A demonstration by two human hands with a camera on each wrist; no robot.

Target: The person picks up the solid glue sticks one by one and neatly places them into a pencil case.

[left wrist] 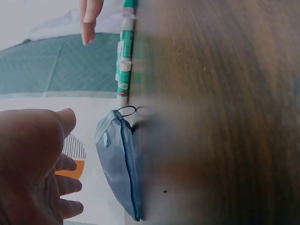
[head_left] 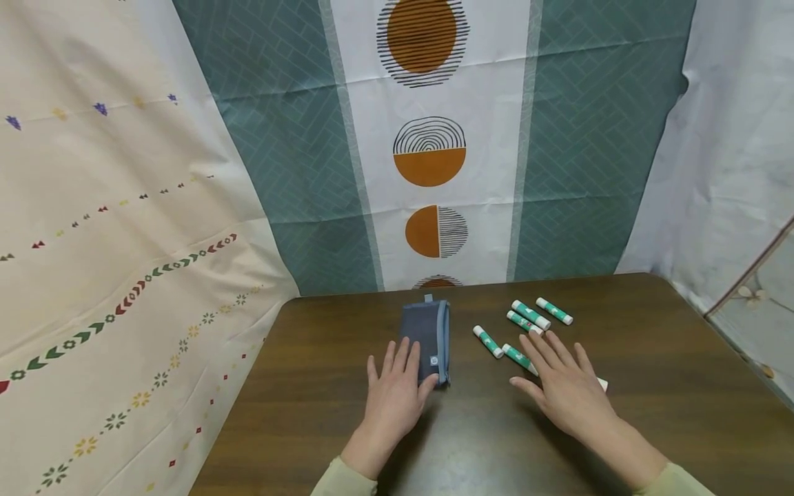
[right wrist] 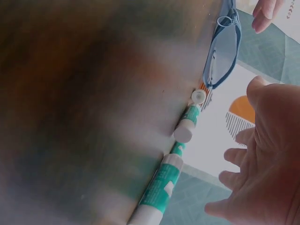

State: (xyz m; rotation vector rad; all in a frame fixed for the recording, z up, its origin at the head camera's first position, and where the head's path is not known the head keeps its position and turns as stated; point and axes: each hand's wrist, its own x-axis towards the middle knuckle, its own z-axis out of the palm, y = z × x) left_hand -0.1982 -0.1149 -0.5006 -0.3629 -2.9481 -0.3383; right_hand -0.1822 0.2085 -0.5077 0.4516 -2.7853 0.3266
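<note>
A dark blue zip pouch (head_left: pixel 419 324) lies on the table, its lighter blue zip along the right side. My left hand (head_left: pixel 395 394) hovers over its near left corner, fingers spread and holding nothing; the left wrist view shows a gap between hand and pouch (left wrist: pixel 117 164). Above the loose green-and-white tubes, which look like glue sticks, my right hand (head_left: pixel 567 393) is held with straight, spread fingers. One tube (head_left: pixel 518 358) is partly hidden under its fingertips, and a white end (head_left: pixel 602 384) shows beyond the hand. In the right wrist view, a capped tube (right wrist: pixel 161 187) lies below that hand.
Several more tubes lie behind the right hand, among them one tube (head_left: pixel 488 342) nearer the pouch and one tube (head_left: pixel 555 311) farthest back. The brown wooden table (head_left: pixel 322 344) ends at a patterned cloth (head_left: pixel 434 265); another cloth (head_left: pixel 155 310) hangs at left.
</note>
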